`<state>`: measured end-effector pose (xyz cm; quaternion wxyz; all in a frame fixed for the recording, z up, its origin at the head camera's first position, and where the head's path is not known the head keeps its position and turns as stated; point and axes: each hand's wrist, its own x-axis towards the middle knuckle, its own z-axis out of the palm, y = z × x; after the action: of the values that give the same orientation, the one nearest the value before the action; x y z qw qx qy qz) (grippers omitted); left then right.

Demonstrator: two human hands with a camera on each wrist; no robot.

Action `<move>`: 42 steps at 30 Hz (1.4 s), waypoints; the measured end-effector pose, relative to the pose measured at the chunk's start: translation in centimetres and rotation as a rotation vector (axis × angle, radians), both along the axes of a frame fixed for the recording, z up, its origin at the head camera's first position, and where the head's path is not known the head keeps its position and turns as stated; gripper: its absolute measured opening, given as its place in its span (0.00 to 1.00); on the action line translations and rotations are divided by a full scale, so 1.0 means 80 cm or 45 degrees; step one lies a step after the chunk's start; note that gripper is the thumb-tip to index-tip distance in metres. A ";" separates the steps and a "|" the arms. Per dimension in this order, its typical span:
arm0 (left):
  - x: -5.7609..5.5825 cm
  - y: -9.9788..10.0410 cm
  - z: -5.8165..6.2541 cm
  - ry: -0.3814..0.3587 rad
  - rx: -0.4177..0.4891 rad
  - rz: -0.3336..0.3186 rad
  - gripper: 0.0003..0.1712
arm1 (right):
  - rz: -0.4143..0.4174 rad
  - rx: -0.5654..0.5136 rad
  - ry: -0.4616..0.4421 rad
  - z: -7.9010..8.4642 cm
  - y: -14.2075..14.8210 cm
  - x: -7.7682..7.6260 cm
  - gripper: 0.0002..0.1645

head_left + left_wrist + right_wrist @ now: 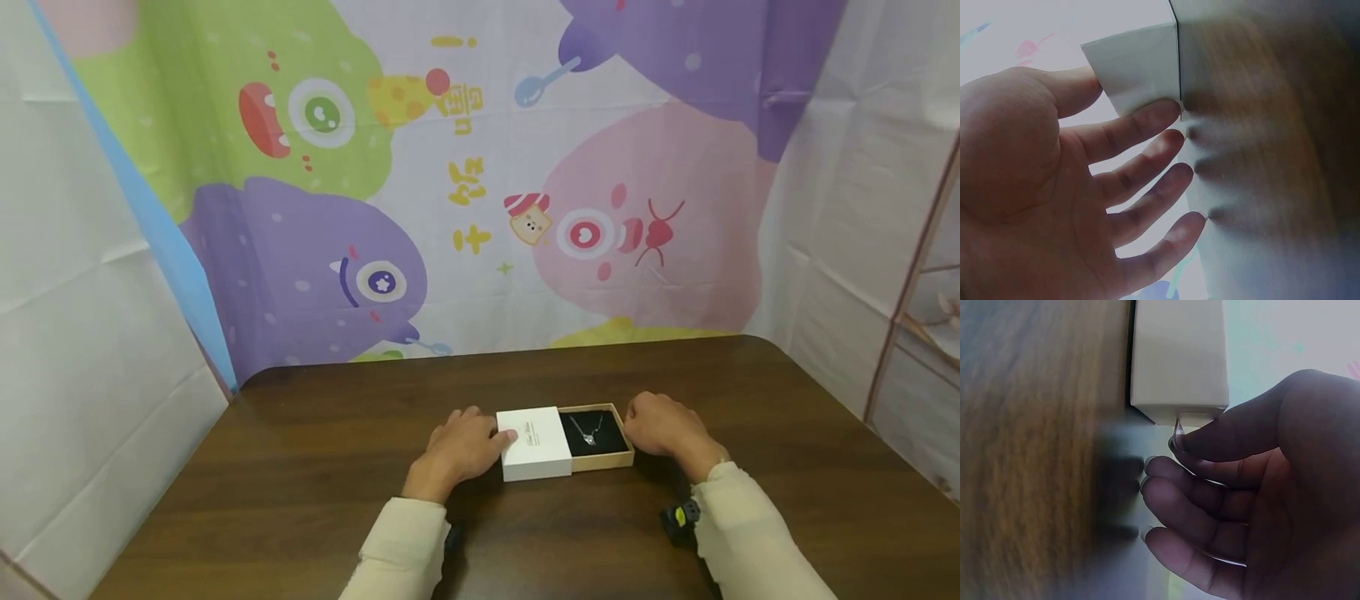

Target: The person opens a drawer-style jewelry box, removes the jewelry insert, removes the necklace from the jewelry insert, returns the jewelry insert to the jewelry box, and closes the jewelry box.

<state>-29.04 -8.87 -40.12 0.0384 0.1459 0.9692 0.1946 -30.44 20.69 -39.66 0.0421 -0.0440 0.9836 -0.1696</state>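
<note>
Both hands on the necklace box (566,468), and its tray (604,461) stands part-way out on the right!
Here it lies, about midway between the table's (300,467) left and right edges, well in from the far edge; left hand (461,446) gripping the white cover (534,444), thumb on top, index finger along the left end, the other fingers spread beside it, and over on the other side, the right hand (663,423) pinches a small thin tab (1178,428) at the tray's right end between thumb and forefinger, remaining fingers loosely bent, while between them a silver necklace (589,439) shows up beautifully on its black pad (611,429)!
</note>
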 end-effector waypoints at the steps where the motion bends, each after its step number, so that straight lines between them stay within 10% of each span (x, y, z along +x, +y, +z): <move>1: 0.000 0.000 0.000 0.002 0.001 0.001 0.28 | 0.001 -0.004 0.001 0.000 0.000 0.000 0.16; 42: -0.002 0.000 0.001 0.027 -0.016 -0.025 0.27 | 0.081 -0.025 0.158 0.018 -0.012 0.007 0.04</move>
<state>-29.17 -8.87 -40.06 0.0311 0.1572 0.9693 0.1865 -29.86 19.73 -38.24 -0.0142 -0.0862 0.9808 -0.1746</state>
